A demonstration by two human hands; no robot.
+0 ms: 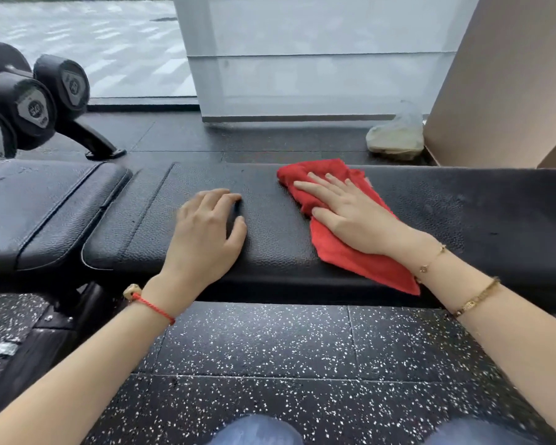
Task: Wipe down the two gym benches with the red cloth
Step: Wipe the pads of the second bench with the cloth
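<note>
A long black padded gym bench [463, 203] runs across the middle of the head view. On it lies the red cloth [350, 252], spread from the far edge to the near edge. My right hand [350, 213] presses flat on the cloth with straight fingers. My left hand [206, 229] rests on the bare pad to the left of the cloth, fingers loosely bent, holding nothing. A second black pad [45, 200], the seat section, adjoins at the left.
A dumbbell rack [29, 104] with black dumbbells stands at the far left. A crumpled plastic bag [395, 133] lies on the floor behind the bench, beside a brown panel [501, 85]. Speckled rubber flooring [286, 364] lies between me and the bench.
</note>
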